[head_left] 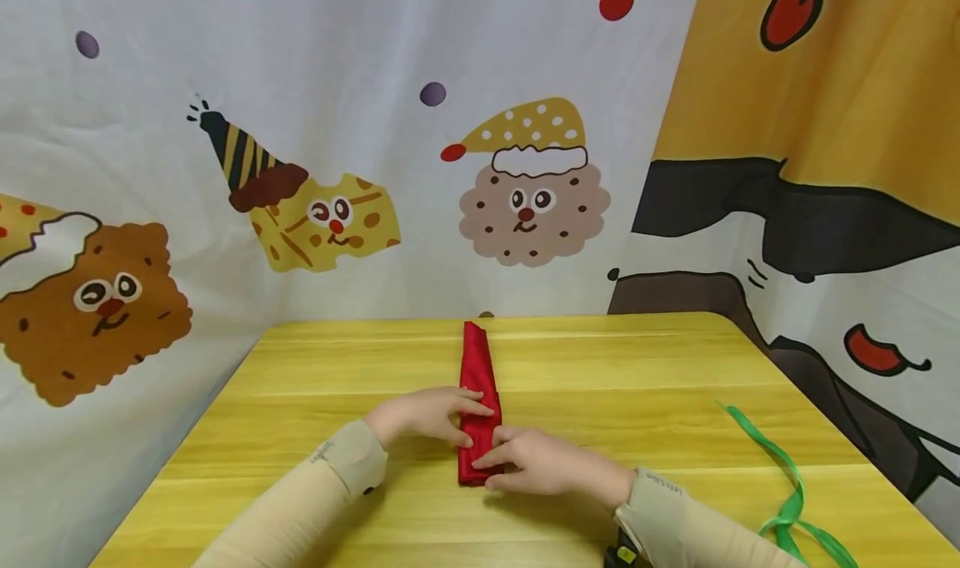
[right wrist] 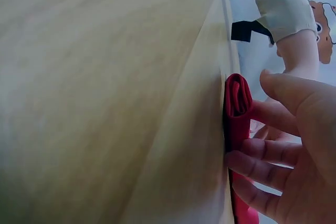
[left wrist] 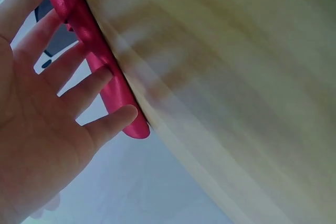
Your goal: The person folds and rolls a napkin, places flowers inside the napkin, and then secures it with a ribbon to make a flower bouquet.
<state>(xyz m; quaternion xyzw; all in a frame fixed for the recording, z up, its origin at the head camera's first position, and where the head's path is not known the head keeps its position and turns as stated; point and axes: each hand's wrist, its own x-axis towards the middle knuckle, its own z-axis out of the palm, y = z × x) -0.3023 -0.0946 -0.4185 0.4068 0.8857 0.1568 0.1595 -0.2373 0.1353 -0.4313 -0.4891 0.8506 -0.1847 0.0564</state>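
As I look down in the head view, the red cloth point(head_left: 477, 360) lies on the table point(head_left: 337, 351) as a long folded strip running from near the far edge toward me, and I judge the step in hand to be flattening or straightening it; the next move, I think, calls for light, even pressure so the layers don't spring loose. My left hand point(head_left: 429, 414) rests on it, fingers loosely spread and gripping nothing, while my right hand point(head_left: 543, 461) touches its near end, fingers relaxed and apart. I count one cloth, one table, one green ribbon point(head_left: 789, 511) crossing itself well off to the right, and one black thing point(head_left: 618, 554), mostly hidden, beside my right sleeve point(head_left: 667, 510). In the left wrist view my fingers fan out, tips against the cloth rather than wrapped round it. In the right wrist view one end shows its turned-in layers, my fingertips lie along its side, and my thumb seems clear of it
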